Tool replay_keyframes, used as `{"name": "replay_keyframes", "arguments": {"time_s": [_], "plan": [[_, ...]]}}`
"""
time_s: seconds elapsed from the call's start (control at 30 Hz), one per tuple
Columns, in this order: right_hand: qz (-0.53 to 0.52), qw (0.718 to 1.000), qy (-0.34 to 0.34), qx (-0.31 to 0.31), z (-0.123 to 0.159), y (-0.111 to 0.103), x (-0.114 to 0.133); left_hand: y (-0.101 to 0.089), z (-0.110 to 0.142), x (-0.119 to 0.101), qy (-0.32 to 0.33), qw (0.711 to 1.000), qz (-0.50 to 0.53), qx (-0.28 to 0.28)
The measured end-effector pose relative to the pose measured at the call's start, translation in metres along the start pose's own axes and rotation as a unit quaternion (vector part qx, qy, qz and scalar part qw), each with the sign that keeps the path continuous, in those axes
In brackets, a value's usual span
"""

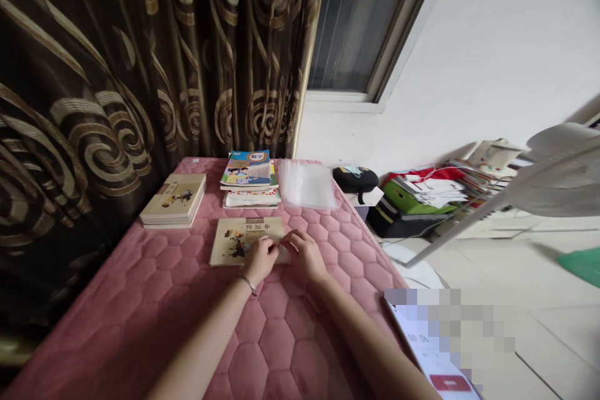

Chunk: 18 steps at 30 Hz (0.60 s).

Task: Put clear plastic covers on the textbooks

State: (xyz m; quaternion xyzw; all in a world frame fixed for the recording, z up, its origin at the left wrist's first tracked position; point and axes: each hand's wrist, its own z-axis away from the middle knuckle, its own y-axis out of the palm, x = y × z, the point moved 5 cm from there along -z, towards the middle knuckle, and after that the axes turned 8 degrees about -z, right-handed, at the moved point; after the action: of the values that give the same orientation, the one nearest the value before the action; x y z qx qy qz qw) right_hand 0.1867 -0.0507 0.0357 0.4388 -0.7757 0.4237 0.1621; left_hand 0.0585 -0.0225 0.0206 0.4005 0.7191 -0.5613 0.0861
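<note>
A beige book (229, 239) with dark figures and Chinese characters on its cover lies flat on the pink quilted mattress (281, 337). My left hand (261, 257), with a bracelet at the wrist, rests over the book's lower right part, its fingers curled in a pinch. Coming from the right, my right hand (304, 254) bends its fingers together at the book's right edge, close to the left fingertips. What the two pinches hold is too small to tell. Behind the hands lies a stack of clear plastic sleeves (309, 185).
To the left sits a stack of similar beige books (174, 200). A pile of textbooks (248, 170) with a blue cover on top stands behind. A phone (429, 350) is at the lower right, near a white fan (548, 169). A black case (355, 179) stands beyond the mattress edge.
</note>
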Motion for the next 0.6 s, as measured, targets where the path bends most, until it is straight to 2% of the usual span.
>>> {"name": "replay_keyframes", "arguments": {"time_s": [0.17,0.3,0.37,0.47,0.6], "plan": [[-0.01,1.0,0.019,0.003,-0.006,0.001,-0.001,-0.001,0.0,-0.001,0.003,1.0,-0.005,0.001],[-0.003,0.997,0.072,-0.012,-0.002,-0.008,-0.007,-0.002,0.001,-0.003,0.017,1.0,-0.003,0.001],[-0.017,0.995,0.094,0.006,0.004,-0.012,-0.009,-0.001,0.003,-0.005,0.026,1.0,0.001,0.0],[-0.075,0.984,0.157,0.04,0.017,-0.012,-0.015,-0.002,0.006,-0.008,0.04,0.999,0.002,-0.004],[-0.108,0.961,0.253,0.037,0.029,-0.006,-0.027,-0.003,0.008,-0.011,0.042,0.999,-0.014,-0.008]]}}
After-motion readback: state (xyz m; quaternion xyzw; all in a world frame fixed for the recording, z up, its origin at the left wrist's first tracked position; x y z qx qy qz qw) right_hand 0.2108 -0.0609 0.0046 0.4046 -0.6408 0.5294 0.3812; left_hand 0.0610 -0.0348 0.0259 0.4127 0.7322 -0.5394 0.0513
